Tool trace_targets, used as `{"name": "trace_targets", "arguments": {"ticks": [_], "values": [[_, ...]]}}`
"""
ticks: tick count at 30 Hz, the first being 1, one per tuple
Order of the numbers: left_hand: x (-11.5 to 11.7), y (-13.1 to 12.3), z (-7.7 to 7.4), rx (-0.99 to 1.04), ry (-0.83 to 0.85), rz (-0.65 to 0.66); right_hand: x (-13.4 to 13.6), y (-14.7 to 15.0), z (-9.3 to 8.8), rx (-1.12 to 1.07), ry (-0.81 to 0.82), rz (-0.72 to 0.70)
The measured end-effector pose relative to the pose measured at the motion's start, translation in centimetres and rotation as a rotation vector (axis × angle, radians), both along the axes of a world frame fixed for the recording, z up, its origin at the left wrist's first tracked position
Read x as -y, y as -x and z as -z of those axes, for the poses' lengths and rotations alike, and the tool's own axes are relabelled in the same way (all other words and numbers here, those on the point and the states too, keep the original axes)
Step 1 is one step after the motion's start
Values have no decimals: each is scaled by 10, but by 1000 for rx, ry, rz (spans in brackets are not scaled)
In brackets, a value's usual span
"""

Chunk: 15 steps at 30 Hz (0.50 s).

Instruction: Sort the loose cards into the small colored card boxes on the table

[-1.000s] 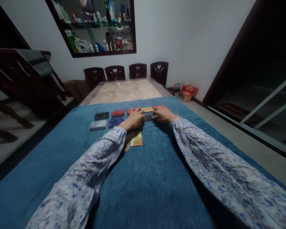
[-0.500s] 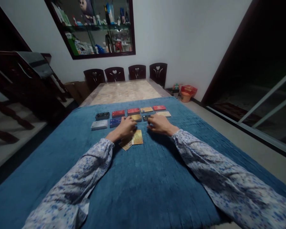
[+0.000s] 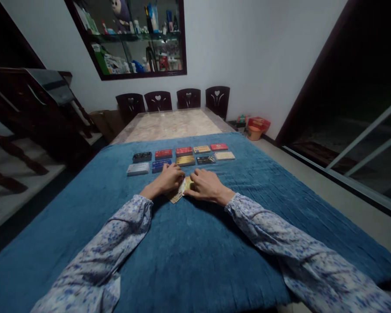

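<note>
Gold-coloured cards (image 3: pixel 176 197) lie partly fanned out on the blue cloth, in front of two rows of card stacks. My left hand (image 3: pixel 169 179), fingers curled, holds the left side of these cards and hides part of them. From the right, my right hand (image 3: pixel 208 186) closes its thumb and fingers on a yellow-gold card (image 3: pixel 188 184). Just beyond the hands are a gold stack (image 3: pixel 185 161), a blue stack (image 3: pixel 159 165) and a black stack (image 3: pixel 206 160).
A white-grey stack (image 3: pixel 138 169) ends the near row at left, a cream stack (image 3: pixel 224 155) at right. Behind stand a black stack (image 3: pixel 142 157), red stacks (image 3: pixel 163 154) and a yellow stack (image 3: pixel 202 149). The blue cloth (image 3: pixel 195 261) covers the near table; chairs (image 3: pixel 189 98) line the far end.
My right hand has come from the black stack toward me and left, onto the yellow-gold card. My left hand has shifted slightly toward me, uncovering the gold stack.
</note>
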<state>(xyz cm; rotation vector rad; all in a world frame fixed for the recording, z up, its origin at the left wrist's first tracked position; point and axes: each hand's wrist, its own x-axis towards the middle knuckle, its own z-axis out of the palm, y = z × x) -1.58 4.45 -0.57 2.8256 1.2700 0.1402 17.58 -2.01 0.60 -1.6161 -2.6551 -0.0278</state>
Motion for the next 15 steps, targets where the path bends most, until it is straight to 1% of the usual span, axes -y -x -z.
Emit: {"name": "trace_targets", "arguments": {"ticks": [7,15], "values": [[0,-2,3,-20,0,13,1,11,11,-44,-3,14],[3,-4,1,-47,19,7,1,10,12,-77,21,-5]]}}
